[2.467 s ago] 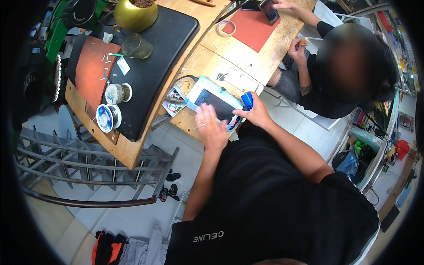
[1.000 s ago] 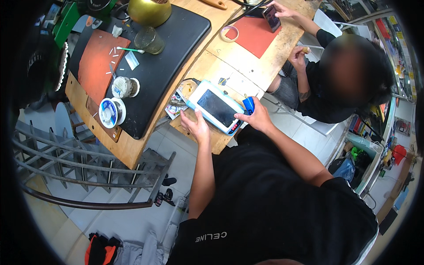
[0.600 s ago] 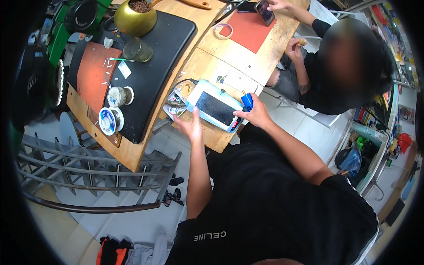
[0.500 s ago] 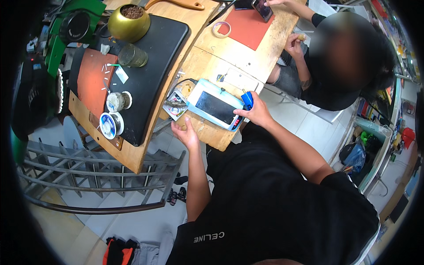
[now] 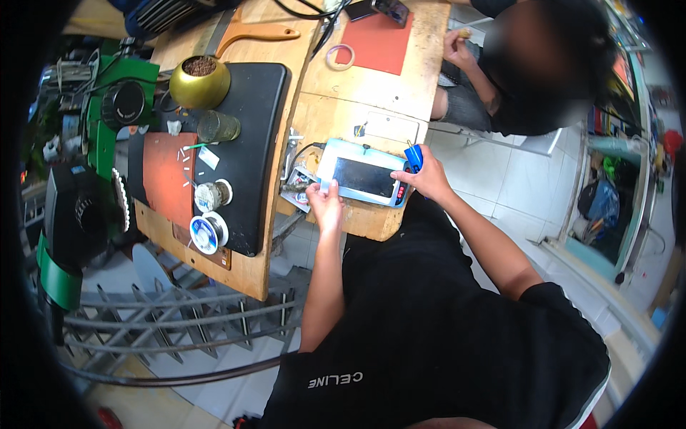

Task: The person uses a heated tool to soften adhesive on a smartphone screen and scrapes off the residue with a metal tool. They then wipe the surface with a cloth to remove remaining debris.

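A flat light blue and white corded device (image 5: 325, 169), with a red-lit display at its right end, lies on the wooden bench. On its top is a dark rectangular panel (image 5: 363, 179); whether this is a separate screen cannot be made out. My right hand (image 5: 431, 177) grips a small blue tool (image 5: 414, 158) with a thin metal tip pointing up, its thumb resting on the device's right end. My left hand (image 5: 327, 206) is closed on the device's lower left corner, thumb over the top. Beside it lies a small picture-covered box or card (image 5: 296, 193) with a dark item on it.
To the left, a black mat (image 5: 250, 143) carries two spools (image 5: 209, 234), a glass jar (image 5: 219, 126), a gold pot (image 5: 200, 84) and an orange sheet. A tape ring (image 5: 340, 57) and a red sheet (image 5: 382, 43) lie farther back. Another person (image 5: 547, 68) sits at the right.
My left hand has come up from below the bench edge onto the device's corner. My right hand stays at the right end with the blue tool. The whole view has shifted.
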`<action>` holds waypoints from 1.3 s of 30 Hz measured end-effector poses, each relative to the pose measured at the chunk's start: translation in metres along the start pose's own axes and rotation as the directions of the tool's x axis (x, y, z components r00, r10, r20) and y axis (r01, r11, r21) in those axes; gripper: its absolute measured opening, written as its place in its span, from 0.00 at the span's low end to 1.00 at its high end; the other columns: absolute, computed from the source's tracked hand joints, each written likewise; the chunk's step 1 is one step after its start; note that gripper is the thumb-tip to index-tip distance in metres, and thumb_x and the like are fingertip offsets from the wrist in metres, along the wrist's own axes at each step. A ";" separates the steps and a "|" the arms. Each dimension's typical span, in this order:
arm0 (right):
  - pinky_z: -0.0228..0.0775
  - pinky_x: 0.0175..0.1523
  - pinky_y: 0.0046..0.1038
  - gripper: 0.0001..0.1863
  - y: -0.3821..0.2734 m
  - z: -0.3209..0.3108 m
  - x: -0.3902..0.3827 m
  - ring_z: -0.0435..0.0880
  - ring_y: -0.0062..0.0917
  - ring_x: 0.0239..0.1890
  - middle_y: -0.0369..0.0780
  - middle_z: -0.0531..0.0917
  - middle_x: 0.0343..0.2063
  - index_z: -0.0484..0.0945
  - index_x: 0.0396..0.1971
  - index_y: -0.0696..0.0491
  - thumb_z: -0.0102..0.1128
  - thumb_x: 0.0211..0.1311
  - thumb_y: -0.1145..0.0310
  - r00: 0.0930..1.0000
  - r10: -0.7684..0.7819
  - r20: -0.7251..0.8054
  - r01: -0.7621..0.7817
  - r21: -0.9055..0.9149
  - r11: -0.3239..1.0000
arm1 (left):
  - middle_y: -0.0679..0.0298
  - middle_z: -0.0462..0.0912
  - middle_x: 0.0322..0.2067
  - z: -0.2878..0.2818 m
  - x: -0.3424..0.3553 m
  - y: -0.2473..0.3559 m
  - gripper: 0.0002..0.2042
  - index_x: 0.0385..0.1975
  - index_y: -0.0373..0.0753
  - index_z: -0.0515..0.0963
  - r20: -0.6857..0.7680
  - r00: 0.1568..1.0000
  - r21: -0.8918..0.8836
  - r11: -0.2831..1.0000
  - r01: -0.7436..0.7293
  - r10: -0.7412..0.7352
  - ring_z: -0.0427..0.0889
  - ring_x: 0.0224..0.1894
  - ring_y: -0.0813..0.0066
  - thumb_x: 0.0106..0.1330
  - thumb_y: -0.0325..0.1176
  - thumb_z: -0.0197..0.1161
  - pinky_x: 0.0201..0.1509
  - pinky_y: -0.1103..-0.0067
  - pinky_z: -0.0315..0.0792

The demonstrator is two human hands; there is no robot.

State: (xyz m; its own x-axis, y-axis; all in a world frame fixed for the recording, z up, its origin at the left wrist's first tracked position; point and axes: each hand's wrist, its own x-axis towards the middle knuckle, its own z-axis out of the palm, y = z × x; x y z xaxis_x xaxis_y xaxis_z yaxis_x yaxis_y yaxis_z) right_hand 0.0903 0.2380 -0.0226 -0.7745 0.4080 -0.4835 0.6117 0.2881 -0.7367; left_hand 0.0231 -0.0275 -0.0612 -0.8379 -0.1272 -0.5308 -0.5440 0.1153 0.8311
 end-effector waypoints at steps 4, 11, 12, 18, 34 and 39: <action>0.80 0.50 0.37 0.42 -0.003 0.010 -0.019 0.89 0.39 0.42 0.48 0.87 0.41 0.70 0.62 0.56 0.80 0.57 0.48 0.979 -0.074 -0.188 0.076 0.001 0.997 | 0.63 0.79 0.35 -0.034 -0.006 -0.002 0.20 0.62 0.37 0.60 0.109 0.994 0.042 0.999 0.008 -0.013 0.78 0.30 0.80 0.78 0.27 0.60 0.34 0.83 0.76; 0.78 0.38 0.30 0.27 -0.010 0.042 -0.102 0.85 0.24 0.31 0.41 0.84 0.35 0.69 0.66 0.56 0.62 0.76 0.55 0.971 -0.013 -0.238 0.127 0.468 0.875 | 0.68 0.75 0.26 -0.038 0.009 0.014 0.15 0.53 0.37 0.69 0.227 0.922 0.317 0.871 -0.375 0.315 0.74 0.29 0.80 0.79 0.40 0.62 0.33 0.80 0.70; 0.76 0.34 0.27 0.27 -0.011 0.056 -0.112 0.81 0.20 0.27 0.38 0.81 0.35 0.68 0.68 0.55 0.58 0.78 0.56 0.982 -0.069 -0.178 0.150 0.499 0.853 | 0.68 0.75 0.26 -0.031 0.011 0.016 0.18 0.53 0.36 0.68 0.247 0.915 0.412 0.820 -0.397 0.319 0.73 0.28 0.78 0.77 0.42 0.64 0.34 0.79 0.70; 0.77 0.26 0.24 0.23 -0.005 0.139 -0.143 0.81 0.18 0.22 0.37 0.80 0.32 0.70 0.62 0.54 0.48 0.84 0.51 0.957 0.022 0.288 -0.220 0.678 0.701 | 0.68 0.74 0.28 -0.007 0.027 0.013 0.31 0.55 0.36 0.62 0.232 0.918 0.459 0.796 -0.396 0.322 0.73 0.28 0.77 0.69 0.48 0.74 0.34 0.78 0.70; 0.77 0.26 0.25 0.24 0.001 0.188 -0.149 0.82 0.20 0.22 0.38 0.81 0.30 0.69 0.66 0.56 0.49 0.84 0.53 0.995 0.029 0.097 -0.088 0.680 0.728 | 0.70 0.75 0.29 -0.023 0.041 0.013 0.17 0.54 0.36 0.66 0.515 0.847 0.138 0.961 -0.238 0.135 0.73 0.30 0.85 0.77 0.35 0.66 0.33 0.84 0.69; 0.77 0.26 0.25 0.24 -0.003 0.187 -0.150 0.82 0.20 0.22 0.38 0.81 0.30 0.69 0.65 0.56 0.49 0.84 0.53 0.993 0.060 0.104 -0.114 0.657 0.745 | 0.70 0.76 0.31 -0.024 0.043 0.013 0.16 0.54 0.38 0.66 0.541 0.827 0.060 0.974 -0.217 0.151 0.74 0.32 0.84 0.77 0.34 0.65 0.35 0.83 0.69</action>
State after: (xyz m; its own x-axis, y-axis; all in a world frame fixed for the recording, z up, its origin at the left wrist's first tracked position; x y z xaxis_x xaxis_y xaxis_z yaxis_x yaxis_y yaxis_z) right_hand 0.1747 0.0140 -0.0367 -0.7488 0.3322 -0.5736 0.4381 -0.4014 -0.8044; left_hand -0.0188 -0.0551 -0.0686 -0.7994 0.4453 -0.4034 -0.3507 0.1992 0.9150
